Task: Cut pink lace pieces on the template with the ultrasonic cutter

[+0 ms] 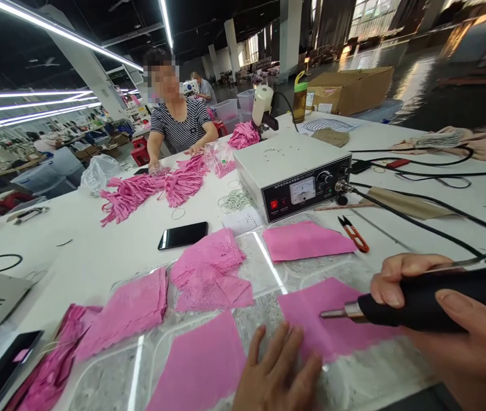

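My right hand [452, 319] is wrapped round a black handheld tool [435, 299] at the right. The tool's metal tip points left over a pink fabric panel [324, 311]. Spread fingers of my left hand [274, 371] rest at the left edge of that panel, with nothing gripped. Left of this hand lies another pink panel [202, 365]. Beyond are pink lace pieces [211, 265], a pink stack [129, 308] and a further flat pink stack [306, 240]. All these lie on a grey marbled board [260, 314].
A white control box [294, 171] with cables stands behind the fabric. Orange snips [356, 235], a phone [183, 235] and pink strips [187, 177] lie on the table. A person [178, 123] sits across, hands at the strips. A second phone [3, 371] is at lower left.
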Demonstrator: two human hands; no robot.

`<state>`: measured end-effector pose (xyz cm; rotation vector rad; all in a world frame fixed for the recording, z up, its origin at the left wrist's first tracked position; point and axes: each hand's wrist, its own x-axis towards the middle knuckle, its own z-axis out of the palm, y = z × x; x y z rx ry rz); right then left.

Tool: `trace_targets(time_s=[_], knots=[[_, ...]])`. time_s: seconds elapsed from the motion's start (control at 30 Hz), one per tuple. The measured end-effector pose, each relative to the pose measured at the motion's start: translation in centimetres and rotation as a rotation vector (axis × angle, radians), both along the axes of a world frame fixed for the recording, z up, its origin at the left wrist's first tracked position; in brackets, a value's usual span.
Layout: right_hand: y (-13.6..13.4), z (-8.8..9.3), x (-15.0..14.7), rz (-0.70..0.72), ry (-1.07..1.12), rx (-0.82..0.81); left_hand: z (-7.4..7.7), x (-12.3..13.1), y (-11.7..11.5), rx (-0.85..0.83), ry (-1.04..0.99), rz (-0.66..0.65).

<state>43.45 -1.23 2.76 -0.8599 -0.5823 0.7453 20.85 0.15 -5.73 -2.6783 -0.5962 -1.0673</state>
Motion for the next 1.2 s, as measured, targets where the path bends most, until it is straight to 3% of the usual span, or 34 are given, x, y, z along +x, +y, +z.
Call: trace_targets(time_s=[0.17,0.4,0.57,0.73,0.9,1.0,1.2], knots=[[0.0,0.0,3.4,-0.128,-0.063,0.032,-1.9,-0.5,0.2,0.039,0.025,0.035],[-1.4,-0.3,5.9,-0.286,-0.015,0.014,-1.3,-1.2,1.2,0.045,0.146,0.006],[-0.7,-0.4,5.9,-0.275,-0.013,0.082,-1.1,1.0,1.9,0.091,0.047,-0.029],[1.1,-1.0,4.8,-0.209,-0.094,0.174,-1.1,2.5,2.2,0.104,0.096,-0.092],[2.2,-1.4,3.8,-0.144,-0.126,0.18,-2.6,2.6,1.6,0.098,-0.105,-0.002],[2.3,-1.6,3.7,-0.128,-0.151,0.181,-3.2,2.3,1.3,0.093,-0.124,0.02],[2.0,-2.1,4.2,-0.116,-0.203,0.188,-2.8,1.5,1.4,0.107,-0.098,0.055]])
